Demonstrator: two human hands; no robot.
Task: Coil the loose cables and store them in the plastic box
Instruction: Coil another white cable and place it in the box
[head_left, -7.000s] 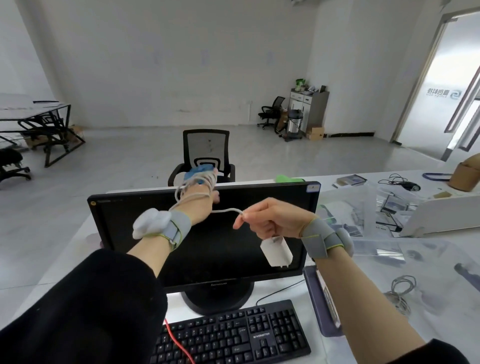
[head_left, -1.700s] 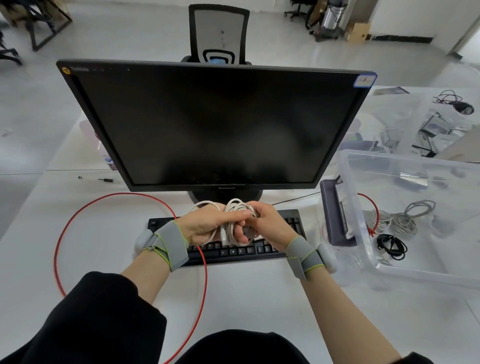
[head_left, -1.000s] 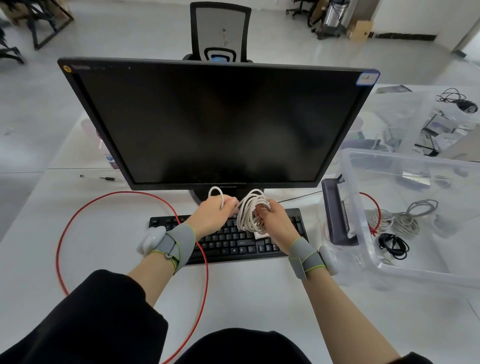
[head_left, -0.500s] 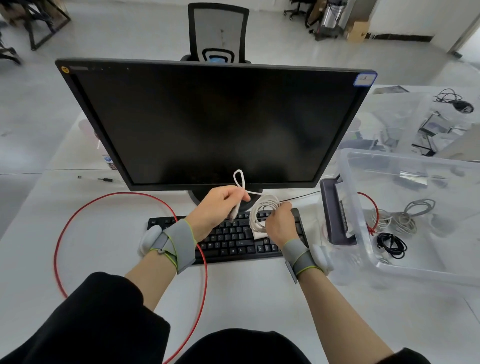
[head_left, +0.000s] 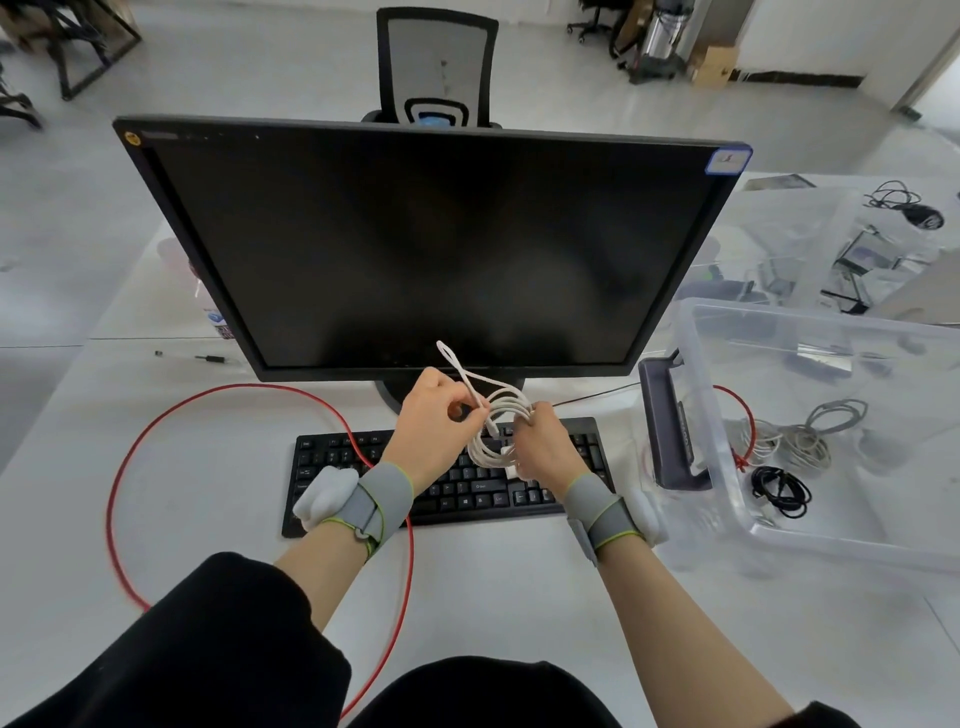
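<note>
Between the two sets of fingers, over the keyboard (head_left: 447, 470), hangs the white cable (head_left: 497, 415) in the head view (the only view there is): the right hand (head_left: 540, 447) has its fingers curled through the finished loops, holding the bundle upright, while the left hand (head_left: 436, 426) pinches the free tail between thumb and fingertips, a small loop of it sticking up beyond those fingertips toward the monitor (head_left: 431, 244). The step in hand looks like wrapping that tail round the middle of the coil to bind it. To do it well, the right fingers should keep the loops flat and together while the left draws the tail snugly across them, then tucks the plug end under a turn so it cannot spring loose. The plastic box (head_left: 810, 540) sits well off to the outer side of the right fingers, already holding coiled cables; a red cable (head_left: 122, 467) lies uncoiled beyond the left wrist. A blue-edged sticker (head_left: 729, 161) marks the monitor's corner, its writing too small to read; the keyboard's lettering is likewise illegible.
</note>
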